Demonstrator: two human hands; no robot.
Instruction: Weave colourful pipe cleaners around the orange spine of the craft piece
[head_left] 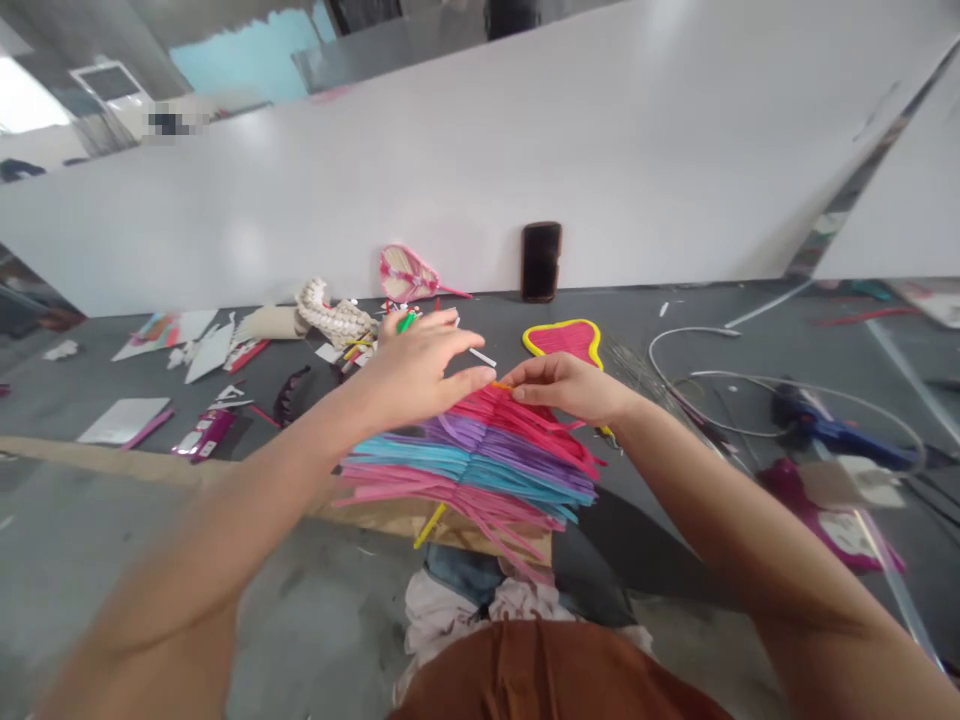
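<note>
A layered stack of pipe cleaners (469,462) lies in front of me at the table's edge, in bands of red, purple, blue and pink. A yellow stem (430,526) sticks out below it. My right hand (562,388) pinches a small orange pipe cleaner (501,385) at the top of the stack. Over the upper left of the stack is my left hand (427,365), fingers stretched and apart, its thumb tip close to the orange piece. A green item (406,322) shows by its fingers; I cannot tell whether they touch.
Behind the hands stand a phone (541,262) and a pink leaf-shaped piece (407,273), both against the white partition (465,190). A red, yellow-edged piece (564,338) lies beyond my right hand. Scraps and a purple packet (204,434) lie left; wire (697,335) and a blue glue gun (847,432) right.
</note>
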